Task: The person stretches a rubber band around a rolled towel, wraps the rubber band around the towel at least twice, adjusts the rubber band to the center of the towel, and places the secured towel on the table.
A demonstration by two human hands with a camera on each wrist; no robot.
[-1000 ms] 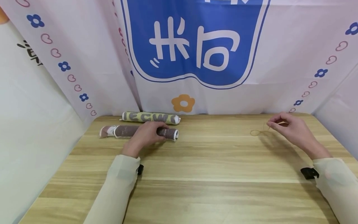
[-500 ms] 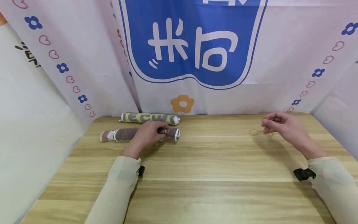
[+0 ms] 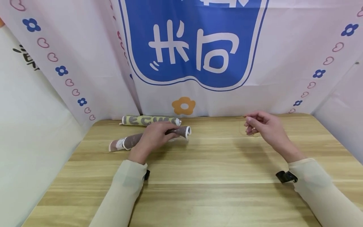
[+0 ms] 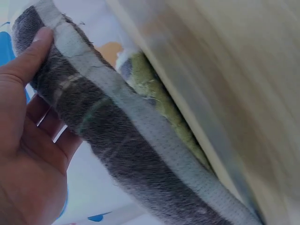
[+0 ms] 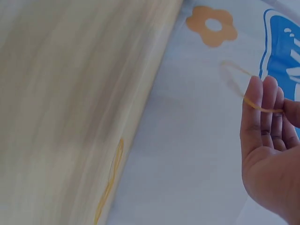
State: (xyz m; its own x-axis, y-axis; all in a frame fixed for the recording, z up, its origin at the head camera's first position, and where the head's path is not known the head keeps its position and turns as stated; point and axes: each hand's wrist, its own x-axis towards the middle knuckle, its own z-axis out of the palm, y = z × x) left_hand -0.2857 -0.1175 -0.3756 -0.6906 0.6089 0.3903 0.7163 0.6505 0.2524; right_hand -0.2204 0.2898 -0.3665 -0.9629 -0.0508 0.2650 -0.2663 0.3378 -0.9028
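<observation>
Hands closer together, brown roll farther right.

beneath both the left hand and the right hand spreads a pale wood-grain tabletop, its rounded back corners lying beyond them, one to the outer side of each. past its back edge, ahead of the hands, hangs a white printed cloth. above and between the hands it bears a blue badge-shaped panel with bold white characters, and lower down an orange flower. columns of blue flowers and pink heart outlines rise outward beyond either hand. farther left of the left hand hangs a white side cloth with black lettering. soft light casts a blurred shadow on the near side of the right hand.
</observation>
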